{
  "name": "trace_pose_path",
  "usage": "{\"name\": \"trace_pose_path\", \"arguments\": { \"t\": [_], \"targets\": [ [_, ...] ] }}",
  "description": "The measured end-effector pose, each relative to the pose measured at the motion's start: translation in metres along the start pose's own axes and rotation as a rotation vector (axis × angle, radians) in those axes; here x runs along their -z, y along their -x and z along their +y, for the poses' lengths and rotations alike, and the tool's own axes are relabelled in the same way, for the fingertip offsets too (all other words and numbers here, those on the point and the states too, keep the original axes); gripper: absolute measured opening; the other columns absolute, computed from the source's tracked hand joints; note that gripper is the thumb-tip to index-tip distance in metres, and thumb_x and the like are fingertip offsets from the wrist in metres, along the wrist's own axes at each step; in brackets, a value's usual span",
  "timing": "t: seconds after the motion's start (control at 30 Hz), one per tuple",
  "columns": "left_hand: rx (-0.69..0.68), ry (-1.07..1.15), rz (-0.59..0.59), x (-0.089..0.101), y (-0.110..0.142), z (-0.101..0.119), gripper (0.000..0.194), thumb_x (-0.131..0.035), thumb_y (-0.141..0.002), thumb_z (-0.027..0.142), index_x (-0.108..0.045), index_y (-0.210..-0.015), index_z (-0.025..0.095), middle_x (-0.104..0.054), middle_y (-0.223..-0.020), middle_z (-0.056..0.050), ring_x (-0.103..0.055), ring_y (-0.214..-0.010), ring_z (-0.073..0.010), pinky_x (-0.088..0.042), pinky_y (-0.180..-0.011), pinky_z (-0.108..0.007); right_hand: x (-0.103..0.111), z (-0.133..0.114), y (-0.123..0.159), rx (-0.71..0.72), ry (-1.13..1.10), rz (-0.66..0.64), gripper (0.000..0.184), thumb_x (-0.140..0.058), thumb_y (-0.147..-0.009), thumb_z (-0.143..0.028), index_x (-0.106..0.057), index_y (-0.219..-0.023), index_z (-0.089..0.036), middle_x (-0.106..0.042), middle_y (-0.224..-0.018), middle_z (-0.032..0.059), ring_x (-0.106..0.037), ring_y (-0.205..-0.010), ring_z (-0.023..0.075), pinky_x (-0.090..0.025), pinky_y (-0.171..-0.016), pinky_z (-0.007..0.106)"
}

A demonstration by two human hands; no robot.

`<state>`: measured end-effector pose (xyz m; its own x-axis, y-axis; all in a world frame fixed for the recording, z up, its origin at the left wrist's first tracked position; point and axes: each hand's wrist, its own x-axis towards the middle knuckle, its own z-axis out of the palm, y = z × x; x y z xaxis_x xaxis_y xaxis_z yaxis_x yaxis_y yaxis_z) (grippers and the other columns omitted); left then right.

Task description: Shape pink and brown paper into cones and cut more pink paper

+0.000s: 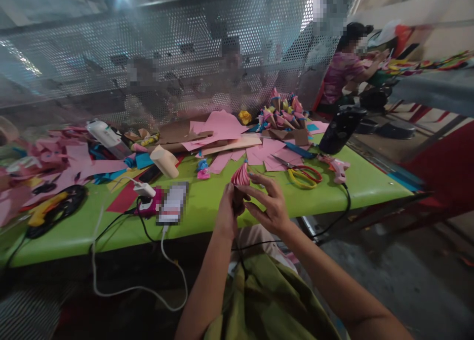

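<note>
Pink swirl: the small cone [241, 175] is standing roughly upright between the two hands, near the front edge of the green table [370, 184]; whether any of it is resting on the table, I cannot tell.
Left hand: its fingers [226, 209] are closing around the darker lower part, which is showing only partly, in shadow.
Right hand: this hand [273, 204] is holding its fingers spread and lightly bent, the tips reaching to the cone's right side and lower front; how firmly they are pressing, I cannot tell.
Handling: the cone is looking light and fairly soft, probably paper, so its folds are likely giving under a squeeze; slipping is seeming a small worry, crushing a bigger one.
Best hold: the lower part is offering the safest grip, leaving the ridges and thin tip to light fingertips.
Looks: pink and paler stripes are twisting upward to a narrow point, with a touch of blue showing at the top.
Green table: scissors [298, 172], a pink glue gun [337, 170] and pink sheets [218, 128] are lying around the work.
</note>
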<state>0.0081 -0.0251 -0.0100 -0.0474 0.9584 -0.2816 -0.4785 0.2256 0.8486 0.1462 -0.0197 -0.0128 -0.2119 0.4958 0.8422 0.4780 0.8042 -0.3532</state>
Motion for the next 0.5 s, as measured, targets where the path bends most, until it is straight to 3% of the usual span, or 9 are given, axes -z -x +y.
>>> {"name": "trace_pose_path", "arguments": {
  "t": [0.23,0.33,0.43,0.5],
  "targets": [
    [-0.027,-0.019,0.081,-0.001,0.003,0.0,0.072,-0.074,-0.07,0.07,-0.066,-0.127,0.027,-0.075,-0.115,-0.006,-0.069,-0.101,-0.0191,-0.049,-0.072,-0.026,0.001,-0.001,-0.003,0.019,0.019,-0.003,0.044,-0.062,-0.094,-0.027,-0.062,-0.136,-0.039,-0.061,-0.133,0.0089,-0.062,-0.115,0.0286,-0.051,-0.093,0.047],
    [-0.039,-0.036,0.068,0.0,0.001,-0.003,0.071,-0.074,-0.069,0.072,-0.068,-0.121,0.026,-0.075,-0.098,-0.003,-0.067,-0.082,-0.0146,-0.045,-0.065,-0.023,0.001,-0.002,-0.004,-0.06,-0.074,0.016,0.039,-0.062,-0.094,-0.026,-0.065,-0.132,-0.037,-0.061,-0.134,0.009,-0.063,-0.111,0.0265,-0.052,-0.095,0.047],
    [-0.094,-0.064,0.044,-0.001,0.002,-0.005,0.067,-0.071,-0.07,0.076,-0.069,-0.112,0.023,-0.065,-0.074,0.002,-0.052,-0.058,-0.0094,-0.034,-0.053,-0.023,-0.003,-0.004,-0.008,-0.136,-0.141,0.061,0.031,-0.063,-0.093,-0.024,-0.07,-0.122,-0.035,-0.062,-0.131,0.0084,-0.063,-0.111,0.0253,-0.052,-0.097,0.046],
    [-0.157,-0.078,-0.005,-0.002,0.004,-0.005,0.062,-0.067,-0.073,0.077,-0.068,-0.103,0.022,-0.057,-0.067,0.004,-0.042,-0.053,-0.0082,-0.03,-0.05,-0.023,-0.006,-0.004,-0.011,-0.176,-0.173,0.088,0.026,-0.065,-0.092,-0.024,-0.071,-0.116,-0.033,-0.062,-0.129,0.0087,-0.062,-0.116,0.026,-0.052,-0.099,0.045]
  ]
}}
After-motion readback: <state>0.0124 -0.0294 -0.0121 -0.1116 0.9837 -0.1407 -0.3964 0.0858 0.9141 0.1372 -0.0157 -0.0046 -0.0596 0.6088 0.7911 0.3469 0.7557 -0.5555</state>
